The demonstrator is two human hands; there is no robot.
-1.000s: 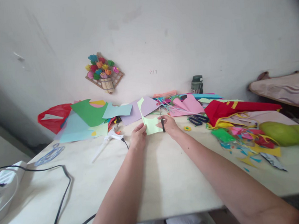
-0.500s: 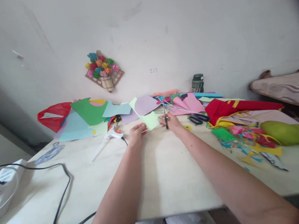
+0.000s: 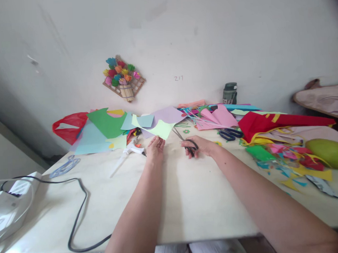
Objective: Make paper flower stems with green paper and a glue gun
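A pale green sheet of paper (image 3: 162, 130) with a curved cut edge is pinched at its lower corner by my left hand (image 3: 155, 148). It is raised above the table, in front of purple paper (image 3: 168, 114). My right hand (image 3: 197, 145) grips black-handled scissors (image 3: 191, 146), fingers wrapped round the handles. Their blades point up and left toward the sheet's right tip; whether they touch it I cannot tell. A white glue gun (image 3: 129, 151) lies left of my left hand, its nozzle or stick end pointing toward me.
Coloured paper, including a green sheet (image 3: 106, 124), lines the back. Dark blue scissors (image 3: 231, 134), a red cloth (image 3: 267, 123) and paper scraps (image 3: 290, 169) lie right. A power strip (image 3: 16, 198) and black cable (image 3: 83, 187) lie left. A bottle (image 3: 230, 93) stands by the wall.
The pale green paper has turned, and its curved edge now faces up. My right hand has drawn the scissors slightly away from it and tilted them up-left. The camera view has shifted a little left.
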